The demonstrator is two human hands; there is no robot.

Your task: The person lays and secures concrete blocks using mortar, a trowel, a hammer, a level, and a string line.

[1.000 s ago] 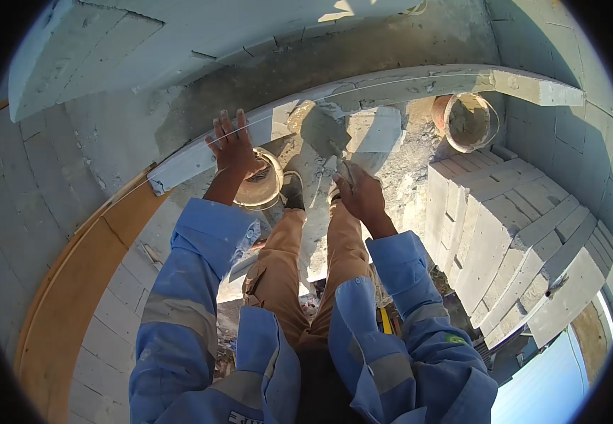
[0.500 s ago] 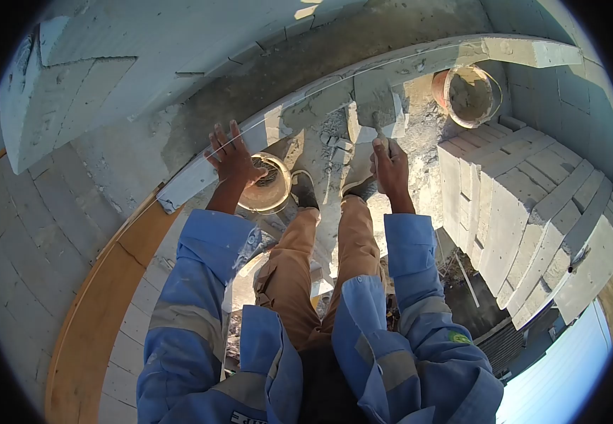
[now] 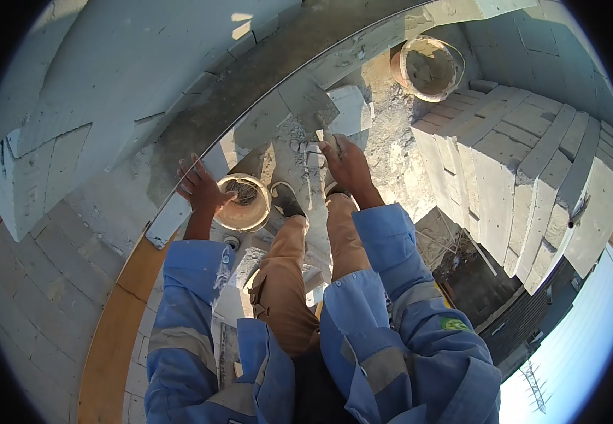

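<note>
My left hand is open, its fingers spread over the near end of a low wall of pale blocks. Whether its palm presses on the block is hard to see. A taut string line runs along the wall's edge, past those fingers. In my right hand is a trowel, gripped by its handle. The broad grey blade lies flat against the wall's mortar-smeared surface. Below my left hand stands a bucket with a dark, ridged inside.
Another bucket, holding grey mortar, stands at the upper right. A stack of pale blocks rises on the right. A wooden board curves along the left. Rubble and a loose block lie near my feet.
My right hand and the trowel have moved left along the wall, towards my left hand. The view has shifted, and my left hand remains spread at the wall's near end.
</note>
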